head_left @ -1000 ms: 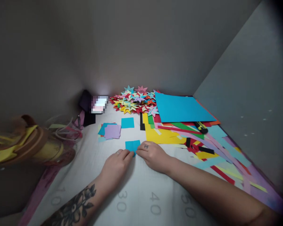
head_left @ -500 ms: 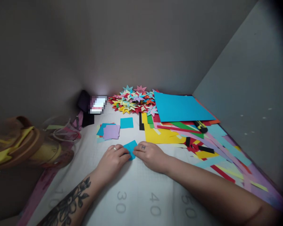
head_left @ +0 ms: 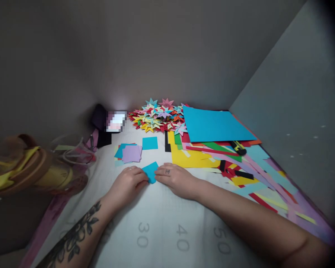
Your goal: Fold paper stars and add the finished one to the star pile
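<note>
Between my two hands lies a small blue paper square [head_left: 151,171], turned at an angle on the white sheet [head_left: 156,208] with printed numbers. My left hand [head_left: 131,181] has its fingers closed at the paper's left edge. On the right edge, my right hand [head_left: 174,179] presses with its fingers together. The fingertips hide parts of both edges. Just beyond, another blue paper square [head_left: 150,143] lies flat. Left of that is a small stack of coloured paper squares, with a lilac square [head_left: 131,153] on top.
Folded paper stars [head_left: 156,117] are heaped at the back. Right of them lie a large blue sheet [head_left: 216,124], a yellow sheet [head_left: 191,159], a utility knife [head_left: 238,148] and many paper strips [head_left: 264,201]. A phone [head_left: 116,121] and a clear container [head_left: 64,175] are at left.
Both hands have shifted slightly, and the blue paper between them has turned a little and shows more of its face. The camera view has tilted slightly.
</note>
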{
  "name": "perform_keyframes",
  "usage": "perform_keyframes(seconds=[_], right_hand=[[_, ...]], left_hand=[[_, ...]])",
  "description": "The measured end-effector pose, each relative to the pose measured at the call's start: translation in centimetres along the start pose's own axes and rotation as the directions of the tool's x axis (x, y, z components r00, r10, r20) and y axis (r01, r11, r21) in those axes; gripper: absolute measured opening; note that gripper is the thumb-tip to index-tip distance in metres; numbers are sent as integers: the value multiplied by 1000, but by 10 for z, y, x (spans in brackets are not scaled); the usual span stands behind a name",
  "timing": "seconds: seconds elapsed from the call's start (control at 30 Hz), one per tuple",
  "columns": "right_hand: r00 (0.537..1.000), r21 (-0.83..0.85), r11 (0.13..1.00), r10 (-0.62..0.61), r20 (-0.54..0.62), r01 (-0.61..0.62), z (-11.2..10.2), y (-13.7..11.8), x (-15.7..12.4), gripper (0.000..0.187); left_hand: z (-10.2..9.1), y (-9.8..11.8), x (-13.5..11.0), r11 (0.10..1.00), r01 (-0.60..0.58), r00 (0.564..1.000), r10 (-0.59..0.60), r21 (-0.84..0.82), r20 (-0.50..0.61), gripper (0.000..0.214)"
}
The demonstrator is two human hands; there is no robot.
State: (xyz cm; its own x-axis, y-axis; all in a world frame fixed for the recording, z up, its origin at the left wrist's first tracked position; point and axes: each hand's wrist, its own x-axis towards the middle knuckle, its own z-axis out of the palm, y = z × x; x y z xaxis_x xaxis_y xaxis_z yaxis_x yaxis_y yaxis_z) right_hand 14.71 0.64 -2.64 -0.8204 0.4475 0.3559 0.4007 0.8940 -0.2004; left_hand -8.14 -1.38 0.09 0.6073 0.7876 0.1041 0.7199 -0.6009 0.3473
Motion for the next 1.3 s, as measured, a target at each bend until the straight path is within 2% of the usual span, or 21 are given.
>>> perform_keyframes(seconds=[0.17, 0.4, 0.73, 0.97, 1.3], right_hand=[[997, -16, 997, -71, 16, 72, -5, 5, 1, 23], [994, 24, 995, -102, 43, 101, -6, 8, -3, 23], [996, 88, 994, -72, 58, 67, -8, 8, -2, 23], [1000, 215, 977, -22, 22, 17, -9, 8, 0, 27], [998, 155, 988, -19, 62, 9, -9, 7, 1, 25]], left_hand=[[-1, -3, 1, 979, 62, 998, -60, -195, 13, 16], [1, -2, 7, 963, 100, 995, -100, -249, 12, 18], [5, 7, 14, 979, 187, 982, -187, -86, 10, 17], [6, 11, 16, 977, 213, 977, -213, -4, 11, 17], [9, 17, 20, 953, 269, 962, -274, 136, 17, 16]])
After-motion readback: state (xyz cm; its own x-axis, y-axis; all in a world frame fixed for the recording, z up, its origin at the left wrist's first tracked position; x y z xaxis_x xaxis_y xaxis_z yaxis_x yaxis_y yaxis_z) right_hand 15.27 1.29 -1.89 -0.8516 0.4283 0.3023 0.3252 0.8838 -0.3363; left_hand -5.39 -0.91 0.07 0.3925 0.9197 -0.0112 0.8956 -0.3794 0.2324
